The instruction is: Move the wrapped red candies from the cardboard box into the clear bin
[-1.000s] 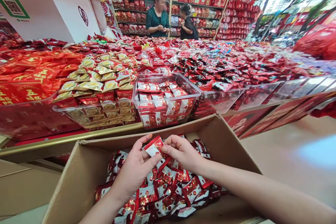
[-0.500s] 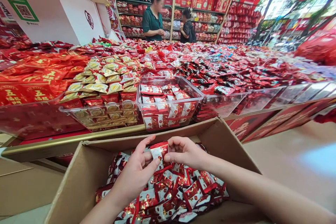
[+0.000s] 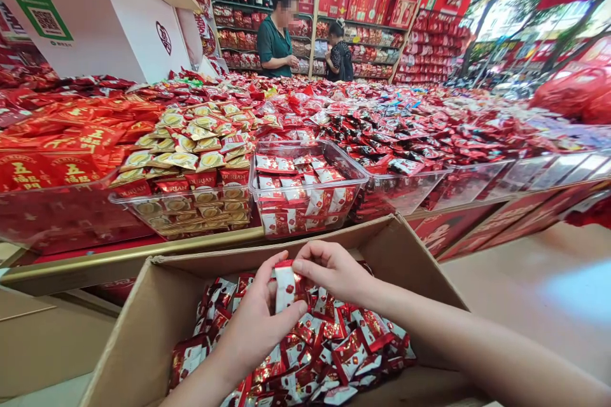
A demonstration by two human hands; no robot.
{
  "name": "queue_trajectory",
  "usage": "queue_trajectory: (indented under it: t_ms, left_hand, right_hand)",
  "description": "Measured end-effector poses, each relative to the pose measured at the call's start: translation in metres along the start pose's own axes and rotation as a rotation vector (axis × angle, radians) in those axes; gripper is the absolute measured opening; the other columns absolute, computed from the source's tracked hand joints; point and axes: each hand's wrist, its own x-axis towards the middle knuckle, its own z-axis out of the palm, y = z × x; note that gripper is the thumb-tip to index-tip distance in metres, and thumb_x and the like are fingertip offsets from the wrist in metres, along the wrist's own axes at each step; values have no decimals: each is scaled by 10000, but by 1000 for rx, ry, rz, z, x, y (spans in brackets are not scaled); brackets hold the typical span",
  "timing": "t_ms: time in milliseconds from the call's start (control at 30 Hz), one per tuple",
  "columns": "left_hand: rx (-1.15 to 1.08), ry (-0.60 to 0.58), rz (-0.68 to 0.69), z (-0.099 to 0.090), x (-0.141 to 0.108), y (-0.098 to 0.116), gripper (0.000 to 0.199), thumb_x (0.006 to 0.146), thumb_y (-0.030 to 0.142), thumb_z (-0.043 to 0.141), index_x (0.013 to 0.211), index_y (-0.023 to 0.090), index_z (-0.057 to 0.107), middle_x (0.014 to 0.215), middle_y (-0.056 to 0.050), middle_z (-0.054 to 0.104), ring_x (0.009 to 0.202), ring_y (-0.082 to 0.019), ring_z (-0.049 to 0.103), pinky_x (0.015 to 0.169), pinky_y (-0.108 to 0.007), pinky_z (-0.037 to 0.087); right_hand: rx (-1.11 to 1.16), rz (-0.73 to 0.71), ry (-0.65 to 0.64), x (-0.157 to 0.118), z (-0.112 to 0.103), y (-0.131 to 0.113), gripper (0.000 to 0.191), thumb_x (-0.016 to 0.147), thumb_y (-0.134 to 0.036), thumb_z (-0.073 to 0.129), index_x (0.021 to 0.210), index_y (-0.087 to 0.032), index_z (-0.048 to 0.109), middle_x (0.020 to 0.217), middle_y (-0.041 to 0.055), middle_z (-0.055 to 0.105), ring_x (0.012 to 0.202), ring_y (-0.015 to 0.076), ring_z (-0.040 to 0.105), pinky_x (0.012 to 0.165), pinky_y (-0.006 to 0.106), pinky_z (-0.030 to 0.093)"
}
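Over an open cardboard box (image 3: 121,324), both my hands hold one small red-and-white wrapped packet (image 3: 286,287). My left hand (image 3: 261,311) cups it from the left, thumb across its lower part and fingers behind it. The thumb and forefinger of my right hand (image 3: 337,272) pinch its upper right corner. Beneath my hands, a loose heap of similar red-and-white packets (image 3: 353,353) lies in the box. Just beyond the box stands a clear plastic bin (image 3: 309,189) with such packets stacked in rows.
Gold durian packets (image 3: 210,159) and orange-red packets (image 3: 71,159) fill bins on the left. Dark red packets (image 3: 401,164) are heaped on the right. A gold-edged counter rim (image 3: 138,261) runs behind the box. Two people stand near the back shelves.
The packet has been turned more upright between my hands. My right hand has shifted slightly left and up to its top corner, and my left thumb now lies lower across it.
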Motion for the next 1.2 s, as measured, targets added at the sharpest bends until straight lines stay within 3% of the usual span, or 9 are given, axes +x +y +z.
queue_trajectory:
  t_ms: [133,367,567,700,867,1067,1200]
  left_hand:
    - [3,60,-40,5,-1,4,475,636,237,619,1066,209,417,829,6,633,715,-154,568,682,-261,441]
    - [16,-79,-26,5,-1,4,478,657,194,605,1100,217,427,861,-1,619,736,-159,572,671,-263,452]
    - [5,-34,-108,7,-1,0,570,675,259,605,1178,193,347,774,6,630,589,-123,565,570,-237,437]
    - [-22,-57,-114,8,-1,-1,321,763,371,474,1008,166,505,685,6,633,561,-119,566,479,-199,385]
    - [-37,-32,-72,6,-1,0,312,786,394,424,902,149,579,735,-21,666,575,-135,568,506,-225,395]
    - [-118,-63,-72,4,-3,-1,330,795,391,415,960,155,575,845,-41,678,700,-180,597,566,-250,417]
    - [-164,-62,-79,3,-5,0,339,784,410,422,928,155,594,809,-45,687,707,-193,603,609,-267,427]
  right_hand:
    - [-39,13,94,6,3,1,309,771,-427,424,662,-143,472,576,-24,456,507,58,385,476,177,321]
    - [-242,-98,71,8,-7,-4,295,764,-377,449,621,-127,511,565,-22,469,537,60,383,488,167,308]
    - [-161,-9,69,8,-9,4,329,740,-425,466,624,-121,513,549,-21,463,508,58,368,457,165,295]
    - [-132,-21,135,6,-11,6,324,740,-428,464,608,-133,474,533,-33,427,499,55,344,455,165,288]
    - [-111,-42,189,6,-12,-3,321,737,-412,470,579,-132,462,514,-38,393,485,52,320,445,167,282]
    - [-46,-7,179,6,-10,-8,314,729,-409,482,596,-124,482,531,-31,425,491,51,343,458,170,301]
    - [-15,26,42,1,-15,-12,283,731,-387,490,667,-113,517,551,-23,457,488,51,365,459,175,315]
